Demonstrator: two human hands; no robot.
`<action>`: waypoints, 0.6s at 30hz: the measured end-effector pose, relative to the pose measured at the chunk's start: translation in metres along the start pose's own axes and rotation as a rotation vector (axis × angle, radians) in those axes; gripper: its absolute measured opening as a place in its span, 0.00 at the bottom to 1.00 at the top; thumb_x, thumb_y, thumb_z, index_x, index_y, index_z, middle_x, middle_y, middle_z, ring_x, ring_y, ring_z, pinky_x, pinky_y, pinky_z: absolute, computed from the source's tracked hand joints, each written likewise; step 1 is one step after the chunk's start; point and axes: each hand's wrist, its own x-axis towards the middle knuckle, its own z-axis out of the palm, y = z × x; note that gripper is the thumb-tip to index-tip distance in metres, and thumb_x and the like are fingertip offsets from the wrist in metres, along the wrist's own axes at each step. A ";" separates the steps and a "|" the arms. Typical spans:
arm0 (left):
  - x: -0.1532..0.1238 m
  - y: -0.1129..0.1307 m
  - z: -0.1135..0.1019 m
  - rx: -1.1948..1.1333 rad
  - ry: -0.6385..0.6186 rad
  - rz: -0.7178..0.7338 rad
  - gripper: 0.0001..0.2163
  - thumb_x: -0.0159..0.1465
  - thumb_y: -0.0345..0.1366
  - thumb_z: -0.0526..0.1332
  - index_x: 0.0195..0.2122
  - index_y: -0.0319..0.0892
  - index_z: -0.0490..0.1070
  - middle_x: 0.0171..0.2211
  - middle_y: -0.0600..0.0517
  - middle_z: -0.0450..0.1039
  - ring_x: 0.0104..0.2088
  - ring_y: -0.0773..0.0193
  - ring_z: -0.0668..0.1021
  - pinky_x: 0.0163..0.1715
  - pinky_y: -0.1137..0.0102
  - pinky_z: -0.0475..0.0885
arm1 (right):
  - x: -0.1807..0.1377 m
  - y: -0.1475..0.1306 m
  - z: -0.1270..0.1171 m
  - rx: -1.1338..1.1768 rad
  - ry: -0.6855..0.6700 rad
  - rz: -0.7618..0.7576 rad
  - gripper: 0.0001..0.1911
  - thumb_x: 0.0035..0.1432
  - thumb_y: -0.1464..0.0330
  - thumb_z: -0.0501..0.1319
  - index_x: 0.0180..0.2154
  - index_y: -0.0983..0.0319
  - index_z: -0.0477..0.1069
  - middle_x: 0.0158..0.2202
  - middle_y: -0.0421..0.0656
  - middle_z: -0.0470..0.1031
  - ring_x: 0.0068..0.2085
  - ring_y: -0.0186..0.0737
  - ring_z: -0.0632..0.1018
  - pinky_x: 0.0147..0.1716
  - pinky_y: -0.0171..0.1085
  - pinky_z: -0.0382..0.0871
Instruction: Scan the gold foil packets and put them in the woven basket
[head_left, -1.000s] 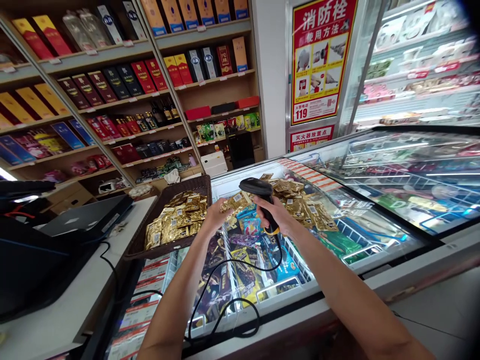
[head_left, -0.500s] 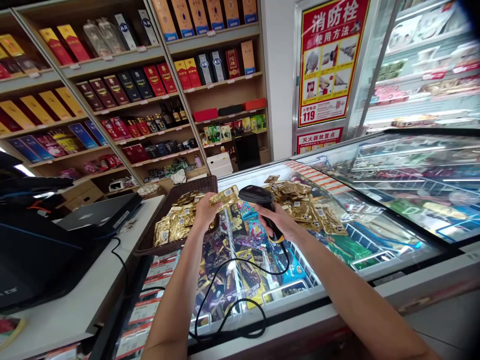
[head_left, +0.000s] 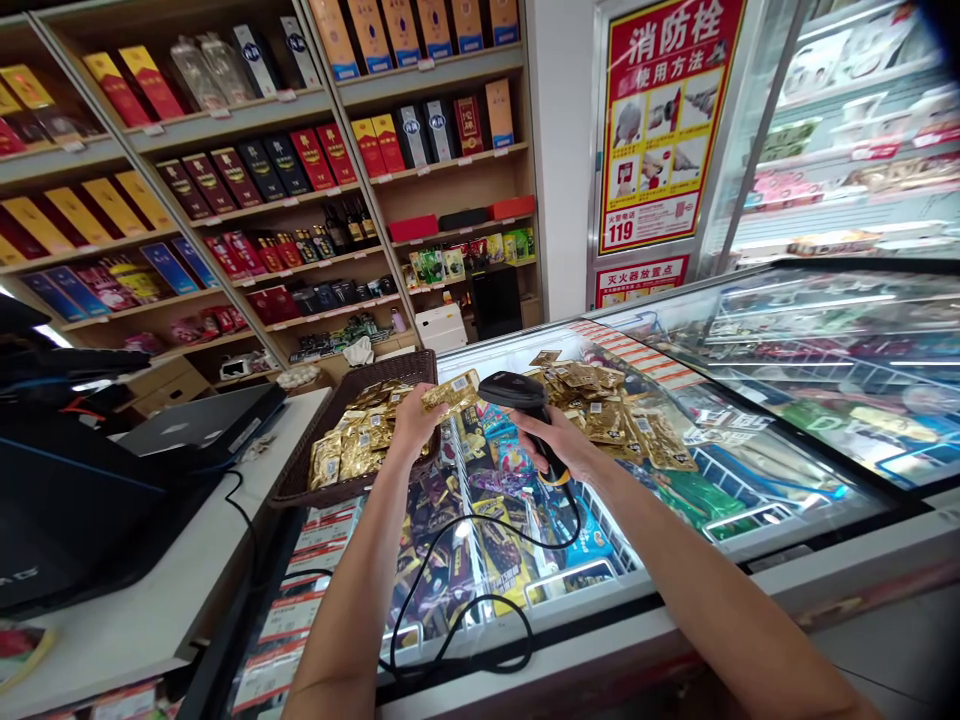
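My left hand (head_left: 415, 420) is closed on the edge of a gold foil packet (head_left: 459, 390), whose printed barcode faces up. In my right hand (head_left: 556, 440) is a black barcode scanner (head_left: 516, 393), fingers wrapped round its handle and its head pointing left at the packet, a small gap apart. A black cable (head_left: 517, 543) runs from the handle and loops over the glass. Below my left hand sits a brown woven basket (head_left: 289, 482) with many gold packets (head_left: 352, 447) in it. Beyond my right hand a pile of similar gold packets (head_left: 600, 405) lies on the freezer's glass top.
The glass-topped freezer (head_left: 577, 640) holds colourful packaged goods in wire baskets. A white counter (head_left: 150, 590) with a black flat device (head_left: 199, 430) stands at the left. Shelves (head_left: 300, 195) of boxes and bottles line the back, beside a red wall poster (head_left: 664, 130).
Almost nothing differs. The view has shifted very slightly; both hands keep their hold on the packet and the scanner.
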 end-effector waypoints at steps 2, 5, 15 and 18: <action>0.001 -0.001 0.000 0.015 0.002 0.025 0.10 0.59 0.37 0.66 0.42 0.45 0.73 0.39 0.51 0.78 0.40 0.57 0.77 0.38 0.69 0.65 | 0.000 0.001 -0.001 -0.003 -0.003 0.005 0.25 0.55 0.49 0.67 0.23 0.60 0.64 0.16 0.35 0.64 0.13 0.29 0.64 0.14 0.32 0.59; 0.001 -0.002 0.001 0.005 -0.004 0.038 0.10 0.59 0.37 0.66 0.42 0.45 0.73 0.40 0.51 0.78 0.42 0.56 0.78 0.39 0.69 0.66 | 0.001 0.003 -0.001 0.019 0.007 0.014 0.24 0.55 0.49 0.68 0.25 0.60 0.65 0.17 0.35 0.65 0.13 0.29 0.64 0.14 0.32 0.58; 0.007 -0.024 -0.002 -0.232 0.156 -0.252 0.15 0.56 0.34 0.69 0.45 0.44 0.72 0.41 0.47 0.75 0.40 0.56 0.77 0.44 0.61 0.71 | 0.004 0.005 -0.002 0.044 0.064 0.013 0.26 0.53 0.48 0.69 0.22 0.60 0.64 0.15 0.34 0.64 0.12 0.28 0.63 0.12 0.32 0.56; 0.014 -0.038 -0.013 -0.278 0.285 -0.290 0.26 0.60 0.39 0.67 0.57 0.45 0.62 0.49 0.44 0.71 0.47 0.59 0.76 0.48 0.62 0.71 | 0.005 0.006 -0.003 0.053 0.071 0.022 0.27 0.53 0.48 0.68 0.20 0.60 0.63 0.15 0.35 0.63 0.12 0.29 0.64 0.12 0.32 0.57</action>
